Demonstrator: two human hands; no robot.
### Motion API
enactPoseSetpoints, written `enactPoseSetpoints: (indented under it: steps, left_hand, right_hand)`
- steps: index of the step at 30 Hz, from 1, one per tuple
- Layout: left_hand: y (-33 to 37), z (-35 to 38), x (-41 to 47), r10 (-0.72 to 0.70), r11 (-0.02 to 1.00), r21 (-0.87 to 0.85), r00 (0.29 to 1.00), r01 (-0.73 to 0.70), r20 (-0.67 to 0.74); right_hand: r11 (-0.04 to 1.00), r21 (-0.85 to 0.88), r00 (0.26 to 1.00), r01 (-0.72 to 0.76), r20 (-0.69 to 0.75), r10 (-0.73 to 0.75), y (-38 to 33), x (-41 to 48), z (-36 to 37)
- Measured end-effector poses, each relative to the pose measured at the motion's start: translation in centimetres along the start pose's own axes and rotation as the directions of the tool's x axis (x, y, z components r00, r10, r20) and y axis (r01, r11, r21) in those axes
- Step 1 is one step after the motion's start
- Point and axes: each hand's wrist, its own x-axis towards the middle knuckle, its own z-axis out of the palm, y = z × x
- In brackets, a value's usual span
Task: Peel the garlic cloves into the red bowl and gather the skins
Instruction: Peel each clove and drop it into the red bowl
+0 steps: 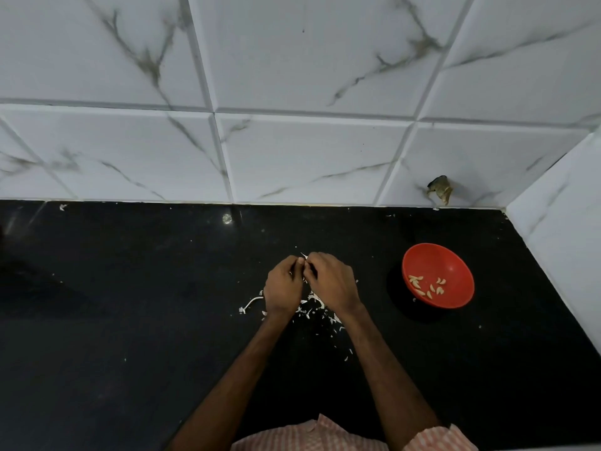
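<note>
Left hand (283, 288) and right hand (331, 281), fingertips meeting, pinch 1 garlic clove, hidden but for a skin sliver (303, 255). Loose skins (313, 301) lie beneath them. The red bowl (455, 255) with peeled cloves (427, 286) sits at 3 o'clock, well apart. A slipped clove could skid across the black counter (130, 320), scattering the skins wider.

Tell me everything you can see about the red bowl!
The red bowl is round and smooth, like plastic. It sits open side up on the black counter, off to the right of the left hand and right hand, which do not touch it. About a dozen pale peeled garlic cloves lie inside, on its near side. A tiny white scrap lies on the counter by its near-left edge.
</note>
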Motion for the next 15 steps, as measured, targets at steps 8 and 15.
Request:
enactPoseSetpoints:
  steps: [8,15]
  left_hand:
    - [-0.1,0.0,0.4,-0.078,0.979,-0.188,0.996,0.083,0.034]
    - [0.8,-0.2,0.3,-0.21,0.811,-0.529,0.969,0.248,0.133]
  right_hand:
    - [0.997,-0.016,0.992,0.077,-0.102,-0.078,-0.1,-0.2,0.5]
    - [0.969,0.186,0.984,-0.164,-0.03,0.173,1.2,0.0,0.1]
